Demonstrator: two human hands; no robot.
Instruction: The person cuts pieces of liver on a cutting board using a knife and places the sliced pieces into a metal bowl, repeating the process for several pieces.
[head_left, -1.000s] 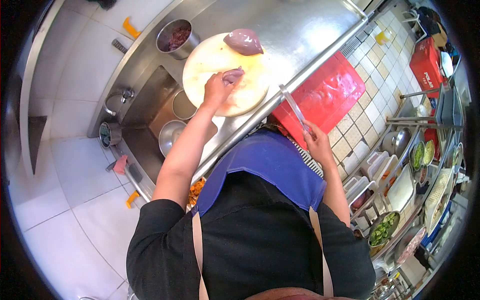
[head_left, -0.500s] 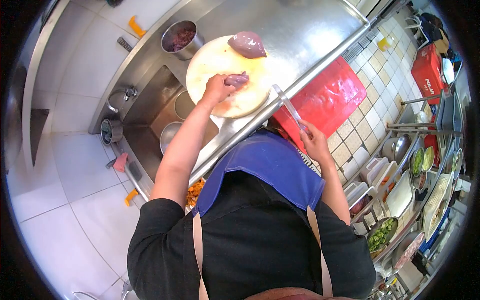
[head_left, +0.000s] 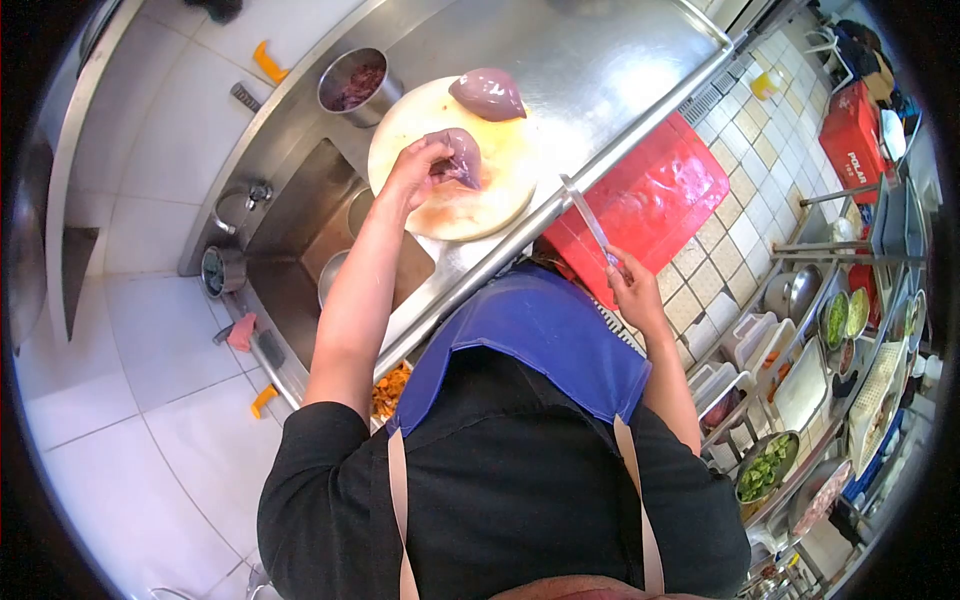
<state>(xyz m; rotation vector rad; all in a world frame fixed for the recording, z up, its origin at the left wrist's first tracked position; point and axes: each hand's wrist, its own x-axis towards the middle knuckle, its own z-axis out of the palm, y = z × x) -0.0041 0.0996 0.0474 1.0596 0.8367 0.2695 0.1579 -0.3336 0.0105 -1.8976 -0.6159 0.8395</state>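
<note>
My left hand [head_left: 416, 170] is closed on a glossy purplish-brown piece of meat [head_left: 461, 155] over the round pale cutting board [head_left: 500, 215]. Its fingers pinch the near side of the piece, and its narrow end points toward me. Farther back on the same board lies a second glossy purplish piece [head_left: 487, 93], bigger and pointed at one end. Off the right side of the counter, my right hand [head_left: 635, 287] grips a knife [head_left: 590, 218] by its handle. The blade slants up and left, its tip overlapping the counter's metal rim in this view.
Left of the board stands a steel pot [head_left: 357, 87] of dark reddish pieces. A sink [head_left: 290, 215] holding bowls is below it. A red plastic lid or bin [head_left: 650, 195] sits right of the counter. Shelves with food containers [head_left: 790, 390] line the far right.
The held piece has been lifted and turned, so its broad side now shows. My left hand has shifted slightly left and back. The knife stays at the right, its angle slightly steeper.
</note>
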